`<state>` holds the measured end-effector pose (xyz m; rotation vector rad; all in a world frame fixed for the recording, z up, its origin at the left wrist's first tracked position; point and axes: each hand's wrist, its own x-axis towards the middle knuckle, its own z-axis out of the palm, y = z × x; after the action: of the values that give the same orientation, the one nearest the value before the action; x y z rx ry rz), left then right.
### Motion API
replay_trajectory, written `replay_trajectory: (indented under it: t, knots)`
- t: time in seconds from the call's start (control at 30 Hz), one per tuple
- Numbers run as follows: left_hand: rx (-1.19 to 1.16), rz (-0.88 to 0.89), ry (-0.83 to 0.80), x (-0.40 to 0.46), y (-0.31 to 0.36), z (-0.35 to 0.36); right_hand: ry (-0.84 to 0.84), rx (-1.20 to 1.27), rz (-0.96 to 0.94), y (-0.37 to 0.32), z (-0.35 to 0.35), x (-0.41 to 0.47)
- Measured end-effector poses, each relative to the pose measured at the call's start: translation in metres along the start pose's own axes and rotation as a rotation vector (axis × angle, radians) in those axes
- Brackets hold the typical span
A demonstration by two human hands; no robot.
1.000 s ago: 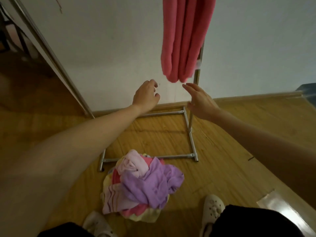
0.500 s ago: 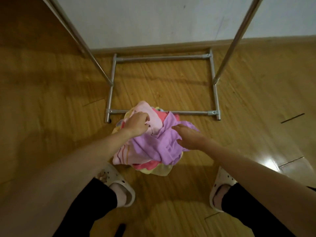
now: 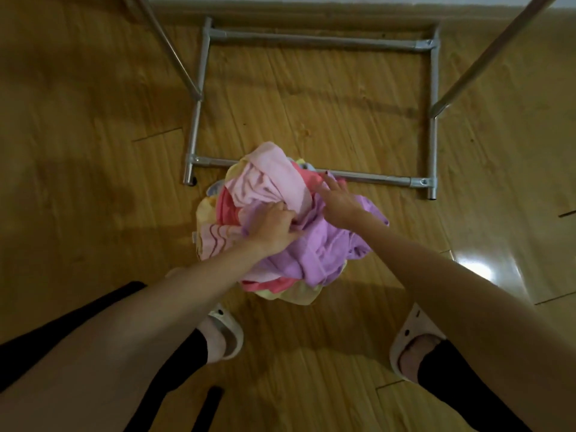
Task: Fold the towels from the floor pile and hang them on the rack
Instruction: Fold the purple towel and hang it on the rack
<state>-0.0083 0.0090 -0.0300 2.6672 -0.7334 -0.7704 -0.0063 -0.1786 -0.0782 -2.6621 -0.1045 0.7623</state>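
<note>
A crumpled towel pile point(image 3: 218, 219) lies on the wooden floor against the rack's front base bar. On top are a lilac towel point(image 3: 324, 247) and a pale pink towel point(image 3: 271, 179); striped, coral and yellow towels show underneath. My left hand point(image 3: 274, 229) is closed on a fold of the lilac towel at the pile's middle. My right hand point(image 3: 338, 199) rests on the pile's right top, fingers spread forward over lilac and coral cloth. The metal rack point(image 3: 433, 126) stands just behind the pile; only its base frame and two uprights show.
My two feet in white clogs point(image 3: 226, 333) stand close in front of the pile. The wall's skirting board point(image 3: 311, 9) runs along the top, behind the rack. Bare wooden floor point(image 3: 93, 169) lies to the left and right.
Both hands dropped from near the hanging red towel to the floor pile. The view tilted down and the red towel left it. My left hand moved from the pink towel onto the lilac one.
</note>
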Motion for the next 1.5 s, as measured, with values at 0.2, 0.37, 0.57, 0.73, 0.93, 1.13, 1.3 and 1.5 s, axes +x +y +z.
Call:
replay_trajectory:
  t: [0.2, 0.37, 0.57, 0.73, 0.93, 1.13, 1.3, 1.5]
  knots:
    - [-0.078, -0.069, 0.048, -0.011, 0.017, 0.003, -0.025, -0.170, 0.013, 0.000, -0.003, -0.025]
    - [-0.308, 0.013, 0.097, -0.046, 0.038, -0.033, 0.059, -0.072, -0.019, 0.000, -0.013, -0.084]
    - [-0.694, -0.130, 0.299, -0.109, 0.065, -0.081, 0.322, 0.267, -0.024, 0.004, -0.046, -0.159]
    - [-0.835, -0.174, 0.479, -0.163, 0.097, -0.126, 0.380, 0.305, -0.054, -0.010, -0.088, -0.217]
    - [-0.927, -0.048, 0.576, -0.217, 0.153, -0.175, 0.377, 0.213, -0.082, -0.043, -0.118, -0.272]
    - [-0.631, 0.300, 0.438, -0.265, 0.188, -0.235, 0.523, 0.251, -0.011, -0.073, -0.147, -0.313]
    - [0.030, 0.519, 0.438, -0.302, 0.210, -0.281, 0.675, 0.332, 0.039, -0.098, -0.185, -0.337]
    - [-0.142, 0.456, 0.493, -0.308, 0.241, -0.308, 0.776, 0.478, -0.042, -0.136, -0.214, -0.387]
